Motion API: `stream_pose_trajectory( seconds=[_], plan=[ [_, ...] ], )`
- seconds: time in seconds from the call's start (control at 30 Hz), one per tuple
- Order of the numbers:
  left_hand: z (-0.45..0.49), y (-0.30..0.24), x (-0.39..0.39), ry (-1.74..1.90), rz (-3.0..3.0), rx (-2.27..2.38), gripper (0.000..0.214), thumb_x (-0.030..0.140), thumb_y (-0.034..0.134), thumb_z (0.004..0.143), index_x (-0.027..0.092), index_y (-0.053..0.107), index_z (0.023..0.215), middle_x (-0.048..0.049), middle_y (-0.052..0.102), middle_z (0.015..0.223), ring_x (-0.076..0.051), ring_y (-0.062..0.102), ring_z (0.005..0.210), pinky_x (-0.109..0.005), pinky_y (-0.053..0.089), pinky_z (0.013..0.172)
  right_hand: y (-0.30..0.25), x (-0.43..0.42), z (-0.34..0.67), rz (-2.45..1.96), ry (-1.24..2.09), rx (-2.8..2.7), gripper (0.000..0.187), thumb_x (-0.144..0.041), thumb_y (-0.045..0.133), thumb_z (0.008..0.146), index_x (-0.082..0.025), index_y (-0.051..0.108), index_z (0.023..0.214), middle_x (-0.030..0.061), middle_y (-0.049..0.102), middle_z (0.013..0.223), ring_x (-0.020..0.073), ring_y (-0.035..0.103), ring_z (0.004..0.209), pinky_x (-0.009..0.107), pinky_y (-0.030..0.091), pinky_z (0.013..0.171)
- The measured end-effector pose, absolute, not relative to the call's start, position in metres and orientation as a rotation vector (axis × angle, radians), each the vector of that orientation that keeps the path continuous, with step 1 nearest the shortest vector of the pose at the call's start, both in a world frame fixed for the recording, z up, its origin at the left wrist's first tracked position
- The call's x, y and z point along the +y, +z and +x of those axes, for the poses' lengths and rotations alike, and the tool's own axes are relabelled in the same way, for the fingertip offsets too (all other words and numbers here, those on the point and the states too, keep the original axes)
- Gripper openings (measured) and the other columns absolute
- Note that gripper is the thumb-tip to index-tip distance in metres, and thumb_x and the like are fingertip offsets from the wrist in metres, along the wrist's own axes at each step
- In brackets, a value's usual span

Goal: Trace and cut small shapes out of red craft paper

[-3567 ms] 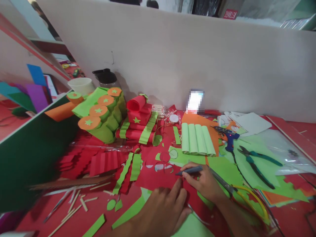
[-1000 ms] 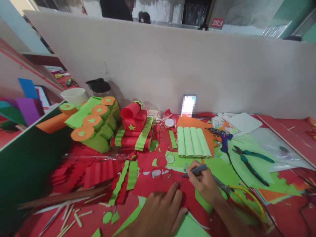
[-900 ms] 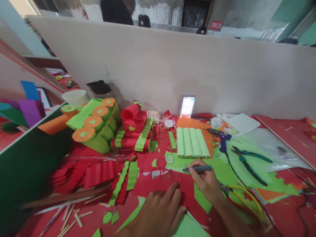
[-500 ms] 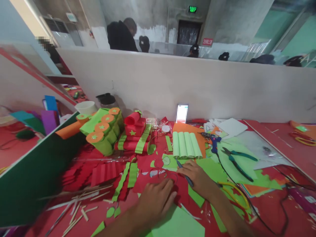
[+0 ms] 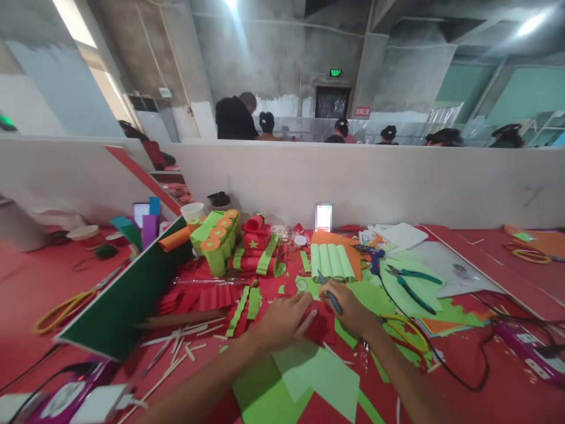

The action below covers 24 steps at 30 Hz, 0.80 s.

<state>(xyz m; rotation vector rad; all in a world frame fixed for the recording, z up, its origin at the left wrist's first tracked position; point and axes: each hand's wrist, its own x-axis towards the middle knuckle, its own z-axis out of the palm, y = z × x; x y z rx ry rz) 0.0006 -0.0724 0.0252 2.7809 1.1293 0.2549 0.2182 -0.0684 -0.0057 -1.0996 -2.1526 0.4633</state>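
My right hand (image 5: 346, 303) is closed around a slim dark grey pen-shaped tool (image 5: 331, 300), its tip pointing up and away. Whether the tip is a blade or a nib I cannot tell. My left hand (image 5: 285, 318) lies palm down over red paper (image 5: 323, 328), fingers stretched and thumb apart, holding nothing I can see. Beyond the tool stand joined light green paper tubes (image 5: 333, 262) on an orange sheet (image 5: 324, 237). Left of the tip, a green scrap (image 5: 302, 284) bears a drawn circle. Light green sheets (image 5: 326, 377) lie nearest me.
Green-and-orange paper rolls (image 5: 216, 241) and a red star-marked paper model (image 5: 256, 244) stand left. Glue gun (image 5: 375, 258), pliers (image 5: 410, 285) and yellow-handled scissors (image 5: 408, 330) lie right. A green board (image 5: 123, 294) leans left; sticks (image 5: 176, 347) lie loose. A white partition (image 5: 353, 182) rises behind.
The view has tipped up and widened, showing more room and table. The tool's tip has risen toward the tubes' front edge. My left hand stays beside it over the red paper.
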Motion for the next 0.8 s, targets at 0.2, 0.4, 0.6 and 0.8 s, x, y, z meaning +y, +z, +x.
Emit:
stream_pose_trajectory(
  seconds=[0.2,0.4,0.6,0.8],
  plan=[
    [-0.004,0.007,-0.063,0.428,2.719,1.149,0.027,0.042,0.039,0.099,0.023,0.051,0.116,-0.0062,0.063,0.111,-0.021,0.063,0.086,-0.027,0.043,0.068,-0.003,-0.08,0.197,-1.09,0.687,-1.916,0.01,-0.026,0.064,0.088,-0.021,0.055,0.087,-0.0025,0.059,0.079,0.014,0.054,0.069,0.024,0.042,0.067],
    [-0.013,-0.013,-0.051,0.638,2.656,1.002,0.02,0.034,0.043,0.098,0.022,0.059,0.104,-0.0056,0.065,0.098,-0.019,0.062,0.084,-0.026,0.042,0.068,-0.011,-0.078,0.19,-1.092,0.688,-1.839,0.017,-0.036,0.065,0.086,-0.02,0.059,0.085,-0.0024,0.06,0.074,0.014,0.054,0.066,0.024,0.042,0.064],
    [-0.019,-0.028,-0.039,0.828,2.402,1.016,0.018,0.033,0.05,0.094,0.02,0.062,0.094,-0.0064,0.069,0.096,-0.02,0.062,0.085,-0.027,0.044,0.071,-0.022,-0.062,0.204,-1.084,0.951,-1.574,0.039,-0.051,0.052,0.092,-0.019,0.066,0.111,0.0035,0.068,0.079,0.0157,0.059,0.061,0.027,0.048,0.059],
    [-0.02,-0.032,-0.036,0.853,2.334,1.07,0.023,0.038,0.05,0.094,0.02,0.064,0.093,-0.0049,0.07,0.094,-0.019,0.062,0.082,-0.026,0.043,0.069,-0.027,-0.057,0.208,-1.109,1.006,-1.479,0.035,-0.051,0.066,0.082,-0.016,0.07,0.084,-0.0019,0.058,0.058,0.0124,0.053,0.048,0.023,0.042,0.047]
  ],
)
